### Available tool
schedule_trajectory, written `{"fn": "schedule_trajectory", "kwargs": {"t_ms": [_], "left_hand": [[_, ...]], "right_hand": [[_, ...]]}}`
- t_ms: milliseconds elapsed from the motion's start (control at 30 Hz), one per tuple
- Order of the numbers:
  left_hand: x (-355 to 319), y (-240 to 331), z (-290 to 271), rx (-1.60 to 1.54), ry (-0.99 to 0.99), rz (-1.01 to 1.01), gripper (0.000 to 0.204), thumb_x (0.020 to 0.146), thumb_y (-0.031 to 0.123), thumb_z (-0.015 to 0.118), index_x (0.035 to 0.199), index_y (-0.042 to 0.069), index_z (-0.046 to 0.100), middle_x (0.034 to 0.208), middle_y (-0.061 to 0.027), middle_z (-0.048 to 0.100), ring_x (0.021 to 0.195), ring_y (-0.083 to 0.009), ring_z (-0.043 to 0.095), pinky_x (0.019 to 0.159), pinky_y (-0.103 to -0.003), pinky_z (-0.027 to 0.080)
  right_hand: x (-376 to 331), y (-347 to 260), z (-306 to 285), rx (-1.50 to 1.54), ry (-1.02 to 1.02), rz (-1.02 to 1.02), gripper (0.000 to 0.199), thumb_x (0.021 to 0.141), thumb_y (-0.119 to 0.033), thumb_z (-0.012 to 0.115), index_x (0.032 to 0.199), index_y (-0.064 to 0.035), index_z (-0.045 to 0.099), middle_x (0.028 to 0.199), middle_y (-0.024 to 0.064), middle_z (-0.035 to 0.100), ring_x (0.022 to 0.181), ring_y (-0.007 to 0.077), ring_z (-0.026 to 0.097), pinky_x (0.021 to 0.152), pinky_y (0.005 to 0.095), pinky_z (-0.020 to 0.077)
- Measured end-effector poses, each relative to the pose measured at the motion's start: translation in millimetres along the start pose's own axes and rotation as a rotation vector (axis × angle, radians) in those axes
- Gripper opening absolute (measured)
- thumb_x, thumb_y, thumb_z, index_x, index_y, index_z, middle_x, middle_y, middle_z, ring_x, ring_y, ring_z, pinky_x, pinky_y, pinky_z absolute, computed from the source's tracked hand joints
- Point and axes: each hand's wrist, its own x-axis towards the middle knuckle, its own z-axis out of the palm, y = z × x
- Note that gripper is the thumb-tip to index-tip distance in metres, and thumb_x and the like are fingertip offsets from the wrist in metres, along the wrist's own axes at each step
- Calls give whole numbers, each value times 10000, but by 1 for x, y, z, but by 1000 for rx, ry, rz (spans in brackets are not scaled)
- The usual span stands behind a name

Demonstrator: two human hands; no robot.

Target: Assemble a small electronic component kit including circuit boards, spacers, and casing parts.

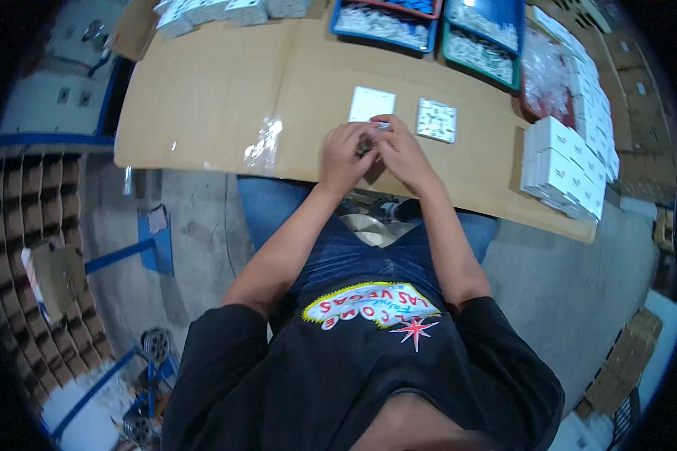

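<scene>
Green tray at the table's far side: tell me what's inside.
Small white pieces lie heaped in the green tray. Whatever is beneath the top layer is covered; a blue tray hides the far edge.

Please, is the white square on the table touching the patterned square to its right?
Apart: the head view shows bare brown cardboard between the white square and the patterned square.

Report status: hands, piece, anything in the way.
Left hand curled around small dark part. Right hand alongside, grip unclear. White square plate just beyond both hands.

red lettering [372, 306] on black shirt [320, 376], tiny print [563, 179] on boxes [540, 169]
</scene>
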Motion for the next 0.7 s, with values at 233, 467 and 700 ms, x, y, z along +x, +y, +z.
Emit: {"fn": "schedule_trajectory", "kwargs": {"t_ms": [233,467,700], "left_hand": [[6,8,-3,-34,-43,-132,346,832,179,799,1146,70,701,1061,-90,703,990,-283,662,886,-409,481],[2,4,6,-26,35,-224,354,828,159,802,1155,63,704,1018,-82,689,925,-257,648,882,-384,477],[5,12,4,39,-21,-215,332,848,112,800,1161,45,708,1011,-82,687,923,-231,646,851,-359,520]], "right_hand": [[13,-6,-42,259,161,54,258,1027,-236,628,1077,-7,736,1015,116,725,860,189,689,779,308,533],[70,91,-153,-225,570,144,242,950,-246,681,1081,-53,745,946,150,753,852,273,728,762,380,561],[124,136,-243,-682,609,229,217,929,-204,637,1085,-119,763,1087,162,740,999,372,703,841,478,559]]}}
